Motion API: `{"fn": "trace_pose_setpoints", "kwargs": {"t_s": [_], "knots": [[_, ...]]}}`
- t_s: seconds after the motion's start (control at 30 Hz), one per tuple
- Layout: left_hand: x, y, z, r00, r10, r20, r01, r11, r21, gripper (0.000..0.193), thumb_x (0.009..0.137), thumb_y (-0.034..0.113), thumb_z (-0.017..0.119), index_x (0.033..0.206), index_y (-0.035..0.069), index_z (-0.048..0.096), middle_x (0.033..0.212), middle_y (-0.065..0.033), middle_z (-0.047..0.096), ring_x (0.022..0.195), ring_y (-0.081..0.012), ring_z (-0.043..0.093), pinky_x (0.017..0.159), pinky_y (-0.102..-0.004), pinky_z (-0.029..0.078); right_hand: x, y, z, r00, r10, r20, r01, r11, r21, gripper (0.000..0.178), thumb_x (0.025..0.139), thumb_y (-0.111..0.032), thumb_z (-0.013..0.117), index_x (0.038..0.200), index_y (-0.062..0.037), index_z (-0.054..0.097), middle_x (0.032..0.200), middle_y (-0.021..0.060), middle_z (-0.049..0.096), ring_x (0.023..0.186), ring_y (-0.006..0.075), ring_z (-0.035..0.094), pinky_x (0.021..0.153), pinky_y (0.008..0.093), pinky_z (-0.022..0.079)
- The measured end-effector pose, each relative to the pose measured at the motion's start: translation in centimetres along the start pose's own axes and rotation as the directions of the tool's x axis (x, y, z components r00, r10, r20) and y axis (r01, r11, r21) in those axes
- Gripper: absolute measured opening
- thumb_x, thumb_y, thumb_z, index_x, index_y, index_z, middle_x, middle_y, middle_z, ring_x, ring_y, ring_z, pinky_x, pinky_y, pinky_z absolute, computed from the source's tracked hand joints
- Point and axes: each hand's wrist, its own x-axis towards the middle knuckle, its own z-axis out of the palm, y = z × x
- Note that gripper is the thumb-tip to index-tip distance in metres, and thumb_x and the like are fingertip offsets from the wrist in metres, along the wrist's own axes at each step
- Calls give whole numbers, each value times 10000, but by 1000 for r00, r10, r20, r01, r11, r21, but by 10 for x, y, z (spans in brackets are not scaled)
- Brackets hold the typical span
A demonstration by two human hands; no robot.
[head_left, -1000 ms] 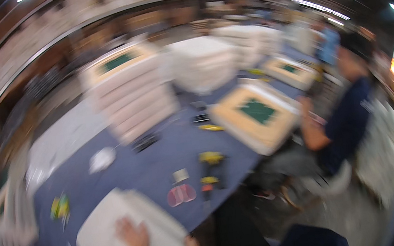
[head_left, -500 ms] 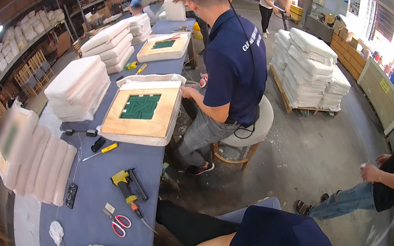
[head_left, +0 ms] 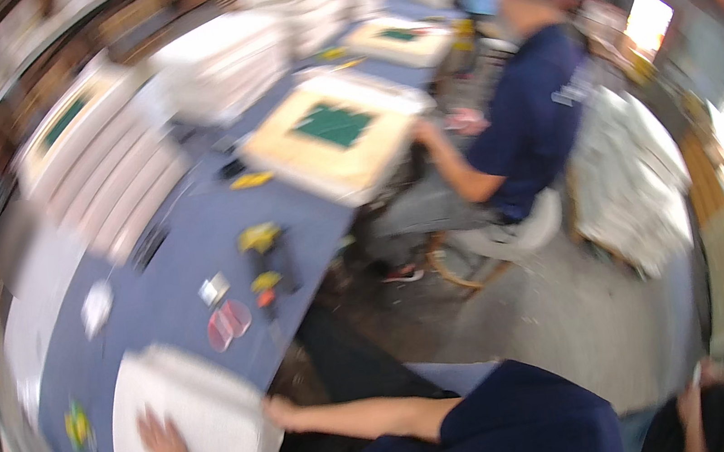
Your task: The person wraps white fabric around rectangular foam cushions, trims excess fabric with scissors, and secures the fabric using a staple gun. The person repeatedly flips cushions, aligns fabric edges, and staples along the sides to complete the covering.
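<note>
A white fabric-covered seat cushion [head_left: 211,401] lies on the blue-grey table in front of me, its near part cut off by the lower edge. My left hand [head_left: 163,440] rests flat on top of it, fingers spread. At the cushion's right edge, my right hand [head_left: 282,413] grips the side, though blur softens its fingers. Beyond the cushion are red-handled scissors [head_left: 229,324] and a yellow and black staple gun [head_left: 265,252] with an orange fitting. A small pale block [head_left: 214,288] sits by the scissors.
A seated co-worker [head_left: 531,121] in navy handles a cushion with a wooden base and green webbing [head_left: 337,138]. Stacked white cushions [head_left: 111,163] line the table's far side. A pallet stack [head_left: 629,172] stands at right. Another person's arm [head_left: 693,415] shows at lower right.
The view has swung, so the scene sits differently and is blurred. My left hand now shows on the cushion, and more of the cushion is in view. My right hand stays at its edge.
</note>
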Motion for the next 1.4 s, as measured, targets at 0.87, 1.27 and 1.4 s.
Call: {"fn": "trace_pose_setpoints", "kwargs": {"t_s": [0.87, 1.27, 1.4], "knots": [[-40, 23, -39, 894, -445, 60, 448, 891, -66, 773, 1134, 584, 351, 1761, 145, 240, 1832, -154, 189, 1699, -372, 117, 1370, -577, 67, -48, -59, -64, 932, 239, 272, -269, 960, 77, 585, 1100, -663, 352, 1249, -163, 618, 1004, 35, 701, 750, 205, 669, 478, 361, 416], [-36, 46, -63, 928, -360, 90, 370, 920, -128, 777, 1116, 599, 409, 1744, 155, 301, 1818, -162, 236, 1700, -337, 136, 1368, -576, 59, -32, -48, -69, 918, 254, 306, -275, 961, 29, 608, 1091, -683, 376, 1280, -163, 628, 1016, 46, 708, 762, 212, 673, 486, 361, 443], [-49, 39, -61, 965, -237, 114, 254, 952, -168, 776, 1113, 586, 424, 1742, 148, 306, 1816, -168, 238, 1697, -355, 142, 1368, -568, 79, -28, -39, -76, 926, 223, 306, -249, 967, 47, 618, 1091, -693, 373, 1270, -160, 631, 969, 48, 705, 732, 204, 663, 473, 358, 433]]}}
